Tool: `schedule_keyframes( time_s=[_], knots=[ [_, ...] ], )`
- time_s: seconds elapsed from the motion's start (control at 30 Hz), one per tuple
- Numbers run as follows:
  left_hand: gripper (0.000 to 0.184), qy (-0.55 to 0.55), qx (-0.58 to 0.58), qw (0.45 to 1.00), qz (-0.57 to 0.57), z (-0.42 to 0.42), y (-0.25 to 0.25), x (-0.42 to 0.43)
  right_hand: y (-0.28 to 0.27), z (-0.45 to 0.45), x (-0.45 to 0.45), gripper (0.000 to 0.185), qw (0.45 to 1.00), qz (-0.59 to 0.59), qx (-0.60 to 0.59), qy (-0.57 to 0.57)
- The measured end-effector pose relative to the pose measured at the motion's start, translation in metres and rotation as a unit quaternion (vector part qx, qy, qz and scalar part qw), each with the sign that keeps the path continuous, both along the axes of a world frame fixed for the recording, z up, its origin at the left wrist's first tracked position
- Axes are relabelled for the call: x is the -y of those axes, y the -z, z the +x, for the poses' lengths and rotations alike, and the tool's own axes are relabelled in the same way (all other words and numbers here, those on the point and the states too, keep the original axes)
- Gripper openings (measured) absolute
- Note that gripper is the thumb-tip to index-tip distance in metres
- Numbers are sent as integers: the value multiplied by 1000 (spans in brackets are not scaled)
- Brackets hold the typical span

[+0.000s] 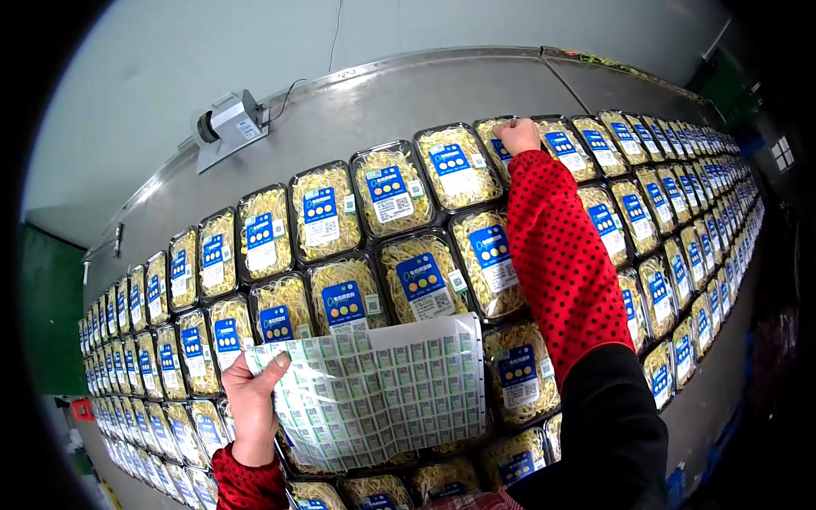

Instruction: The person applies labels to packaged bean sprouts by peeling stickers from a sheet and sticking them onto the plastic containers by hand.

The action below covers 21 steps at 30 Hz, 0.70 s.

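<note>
My left hand [253,398] pinches the left edge of a sheet of small green-and-white stickers [382,395], which lies over the trays in the near rows. Part of the sheet's upper right is bare white backing. My right hand [518,136] reaches to the far row, its fingers together on a packed tray of sprouts [490,140] with a blue label. Whatever its fingertips hold is hidden. Just left of it, a sprout tray [459,166] bears a blue-and-white label and a small sticker at its right side.
Rows of sprout trays [319,212] cover the metal table [476,85] to left and right. A grey device [234,119] with a cable stands at the back left edge, before a pale wall. A red object [82,410] is at the far left.
</note>
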<state>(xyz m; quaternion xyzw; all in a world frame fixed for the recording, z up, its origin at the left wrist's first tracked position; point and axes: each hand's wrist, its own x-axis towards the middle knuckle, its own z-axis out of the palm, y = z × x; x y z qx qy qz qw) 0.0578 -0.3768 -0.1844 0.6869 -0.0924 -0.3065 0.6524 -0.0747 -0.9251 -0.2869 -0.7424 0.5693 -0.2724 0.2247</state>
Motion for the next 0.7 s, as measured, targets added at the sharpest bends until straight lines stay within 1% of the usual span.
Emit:
schedule_keyframes(
  time_s=[0.03, 0.07, 0.1, 0.13, 0.17, 0.2, 0.23, 0.27, 0.3, 0.33, 0.4, 0.43, 0.53, 0.57, 0.6, 0.67, 0.7],
  knots=[
    [19, 11, 15, 1000, 10, 1, 2, 1, 1, 2, -3, 31, 999, -37, -35, 11],
    [18, 22, 28, 999, 24, 1, 3, 0, 4, 8, -8, 29, 990, -93, -87, 66],
    [16, 13, 41, 998, 36, -2, -1, 7, 27, 7, 14, 42, 980, -148, -121, 48],
    [14, 3, 59, 996, 60, -3, -3, 11, -13, 6, -26, 56, 964, -171, -193, 63],
    [14, 7, 50, 997, 59, -3, -2, 12, -16, 2, -26, 57, 976, -136, -169, 37],
    [14, 12, 43, 998, 54, -1, -1, 10, -25, -5, -31, 44, 994, -69, -38, -79],
    [14, 14, 33, 999, 32, 0, 3, 10, -32, -2, -60, 41, 984, -42, 6, -173],
    [14, 19, 24, 1000, 6, 0, 6, 9, -53, -6, -113, 44, 923, 175, 90, -330],
    [14, 26, 28, 999, -1, 2, 9, 8, -68, -14, -169, 44, 839, 297, 135, -435],
    [14, 29, 25, 999, -1, 2, 9, 9, -74, -25, -207, 48, 784, 306, 122, -526],
    [14, 34, 19, 999, -19, -1, 8, 8, -99, -43, -269, 50, 791, 215, 54, -571],
    [14, 47, 29, 998, 9, -1, 8, 6, -106, -50, -283, 49, 797, 216, 54, -561],
    [12, 83, 73, 993, 31, -12, -3, -4, -111, -61, -312, 43, 820, 223, 37, -525],
    [12, 77, 76, 994, 8, -16, -6, -8, -108, -66, -318, 41, 822, 226, 51, -520],
    [14, 85, 112, 990, 21, -19, -12, -13, -107, -71, -324, 39, 824, 229, 63, -514],
    [15, 104, 181, 978, 11, -24, -19, -28, -112, -77, -337, 37, 828, 232, 70, -505],
    [16, 105, 191, 976, 9, -25, -22, -36, -123, -77, -343, 38, 830, 214, 46, -513]
  ],
)
